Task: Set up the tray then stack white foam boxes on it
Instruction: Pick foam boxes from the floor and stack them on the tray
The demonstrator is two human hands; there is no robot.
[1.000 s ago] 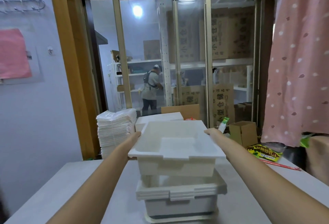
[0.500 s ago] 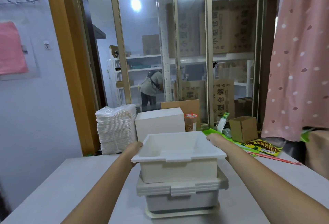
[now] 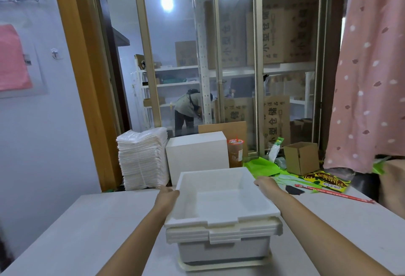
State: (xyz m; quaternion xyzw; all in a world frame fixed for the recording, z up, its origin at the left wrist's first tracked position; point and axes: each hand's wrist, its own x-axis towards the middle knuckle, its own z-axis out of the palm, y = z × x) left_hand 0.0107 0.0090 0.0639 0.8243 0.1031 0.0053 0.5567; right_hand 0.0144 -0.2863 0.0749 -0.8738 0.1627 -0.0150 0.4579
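Both hands, the left hand and right hand, clasped opposite rims of the top foam box, nested squarely in the stack between and below them.

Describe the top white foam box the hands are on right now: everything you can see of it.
The top white foam box is an open, lidless, rectangular tub of matte white foam with a broad flat rim that has a stepped lip at its near edge. It is empty, upright and level, nested into the stack of white foam boxes so that only its rim and inside show. The left hand touches its left rim and the right hand its right rim.
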